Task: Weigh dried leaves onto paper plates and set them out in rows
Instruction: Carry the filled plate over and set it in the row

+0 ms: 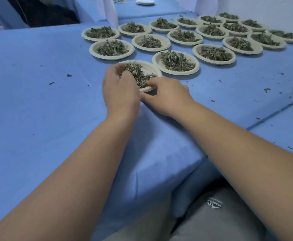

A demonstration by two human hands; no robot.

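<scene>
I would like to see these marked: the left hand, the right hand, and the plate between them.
left hand (120, 87): head view, back of the hand.
right hand (166, 94): head view, back of the hand.
plate (150, 67): head view, bare inside near the far rim.

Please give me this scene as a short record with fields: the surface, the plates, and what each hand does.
surface: cloth, blue, with leaf bits
filled plates: in rows, beyond the hands and to the right
near plate: holds leaves, near rim raised
left hand: fingers curled into the leaves
right hand: pinches the near plate's rim
background: white stack, perhaps plates
</scene>
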